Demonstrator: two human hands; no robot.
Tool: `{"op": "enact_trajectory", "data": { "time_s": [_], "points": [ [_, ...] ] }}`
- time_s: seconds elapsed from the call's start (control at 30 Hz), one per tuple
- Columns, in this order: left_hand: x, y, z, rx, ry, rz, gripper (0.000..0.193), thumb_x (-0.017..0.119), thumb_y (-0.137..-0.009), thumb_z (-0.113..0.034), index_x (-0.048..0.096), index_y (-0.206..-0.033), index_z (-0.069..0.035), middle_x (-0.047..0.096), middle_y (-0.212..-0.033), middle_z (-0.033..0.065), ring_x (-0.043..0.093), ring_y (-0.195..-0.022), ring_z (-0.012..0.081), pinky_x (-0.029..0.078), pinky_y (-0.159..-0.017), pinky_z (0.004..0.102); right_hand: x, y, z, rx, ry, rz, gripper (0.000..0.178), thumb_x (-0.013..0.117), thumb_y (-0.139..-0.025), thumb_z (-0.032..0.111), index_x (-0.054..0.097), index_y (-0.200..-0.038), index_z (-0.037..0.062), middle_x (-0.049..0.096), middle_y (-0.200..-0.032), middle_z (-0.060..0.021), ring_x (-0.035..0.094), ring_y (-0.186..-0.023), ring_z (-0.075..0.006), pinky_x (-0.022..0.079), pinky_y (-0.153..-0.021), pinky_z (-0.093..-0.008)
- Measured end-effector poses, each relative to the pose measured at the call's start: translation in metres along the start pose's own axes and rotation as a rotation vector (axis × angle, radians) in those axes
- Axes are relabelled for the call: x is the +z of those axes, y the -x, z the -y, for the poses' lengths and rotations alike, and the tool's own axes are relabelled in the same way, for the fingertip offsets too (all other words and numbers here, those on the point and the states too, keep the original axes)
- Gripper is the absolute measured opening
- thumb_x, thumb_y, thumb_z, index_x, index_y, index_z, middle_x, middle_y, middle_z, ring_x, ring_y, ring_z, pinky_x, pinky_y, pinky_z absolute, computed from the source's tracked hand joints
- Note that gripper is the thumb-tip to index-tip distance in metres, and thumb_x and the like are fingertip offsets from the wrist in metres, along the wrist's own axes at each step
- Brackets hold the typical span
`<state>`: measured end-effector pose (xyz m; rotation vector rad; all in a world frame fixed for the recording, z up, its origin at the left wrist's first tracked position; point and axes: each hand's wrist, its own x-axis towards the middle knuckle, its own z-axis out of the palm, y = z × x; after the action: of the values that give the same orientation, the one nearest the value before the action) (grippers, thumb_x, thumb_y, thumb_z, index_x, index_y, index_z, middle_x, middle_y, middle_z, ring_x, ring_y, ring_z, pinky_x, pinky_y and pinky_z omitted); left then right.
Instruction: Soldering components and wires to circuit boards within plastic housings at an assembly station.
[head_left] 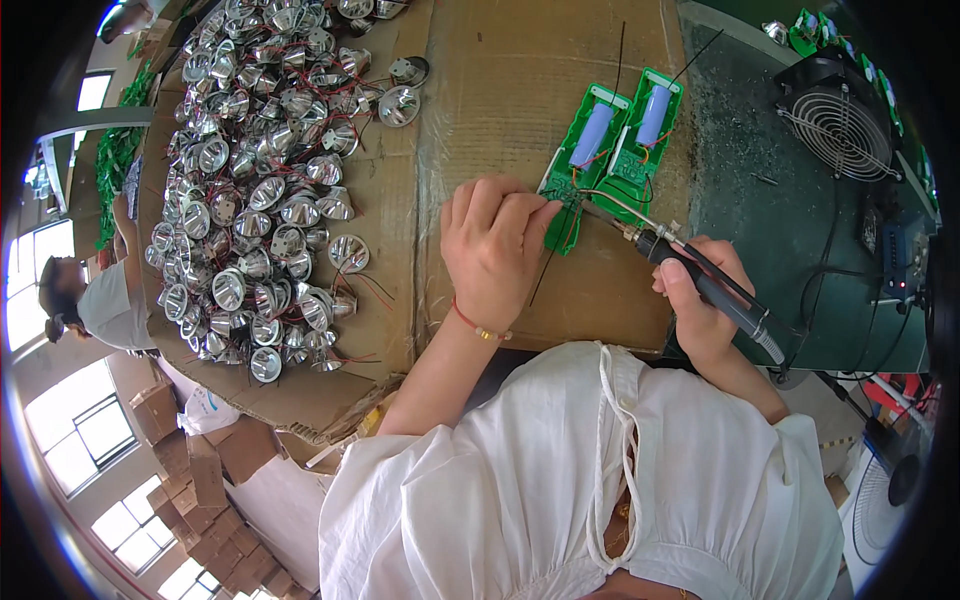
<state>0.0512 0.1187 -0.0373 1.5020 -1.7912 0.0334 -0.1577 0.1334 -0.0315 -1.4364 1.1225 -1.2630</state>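
Here the left hand [492,250] pinches, seemingly, a circuit board [578,160]; right hand [708,300] grips soldering iron [700,275].

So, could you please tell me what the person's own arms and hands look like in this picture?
Both forearms are bare, with no gloves or rings visible. The left hand has a thin red cord bracelet with small gold beads at the wrist. The right hand shows nothing worn. Loose white sleeves of a white top begin near the elbows.

Two green circuit boards [610,150] lie flat side by side on the cardboard sheet [500,90], each carrying a pale purple battery cell (red wires trailing). Soldering iron [690,270], black handle, slants down-left, tip touching the left board's lower end.
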Motion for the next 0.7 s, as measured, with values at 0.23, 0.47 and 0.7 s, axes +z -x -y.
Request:
{"op": "enact_trajectory", "data": {
  "time_s": [0.23,0.47,0.7],
  "points": [
    [0.000,0.000,-0.002,-0.028,-0.007,0.029,0.015,0.072,-0.068,-0.015,0.059,-0.071,-0.011,0.055,-0.078,0.0004,0.052,-0.071,0.0195,0.038,-0.063,0.0331,0.002,0.000,0.000,0.042,0.008,-0.016,0.016,0.066,-0.080,0.009,0.055,-0.085,-0.0018,0.060,-0.065,-0.0040,0.053,-0.054,-0.0069,0.043,-0.051,-0.0214],
    [0.000,0.002,-0.003,-0.043,-0.008,0.048,0.014,0.072,-0.069,-0.014,0.058,-0.071,-0.011,0.055,-0.078,0.0007,0.052,-0.071,0.0198,0.038,-0.063,0.0327,0.000,-0.002,0.002,0.008,0.088,0.016,0.016,0.068,-0.078,0.008,0.056,-0.084,-0.0019,0.059,-0.065,-0.0045,0.053,-0.055,-0.0068,0.043,-0.050,-0.0215],
    [-0.002,0.002,-0.004,-0.059,-0.028,0.071,0.014,0.072,-0.070,-0.014,0.058,-0.072,-0.010,0.055,-0.078,0.0016,0.053,-0.072,0.0204,0.039,-0.064,0.0340,-0.003,-0.006,0.016,-0.112,0.181,0.164,0.016,0.068,-0.077,0.004,0.056,-0.086,-0.0024,0.060,-0.071,-0.0087,0.055,-0.057,-0.0097,0.045,-0.051,-0.0235]
  ]
}}
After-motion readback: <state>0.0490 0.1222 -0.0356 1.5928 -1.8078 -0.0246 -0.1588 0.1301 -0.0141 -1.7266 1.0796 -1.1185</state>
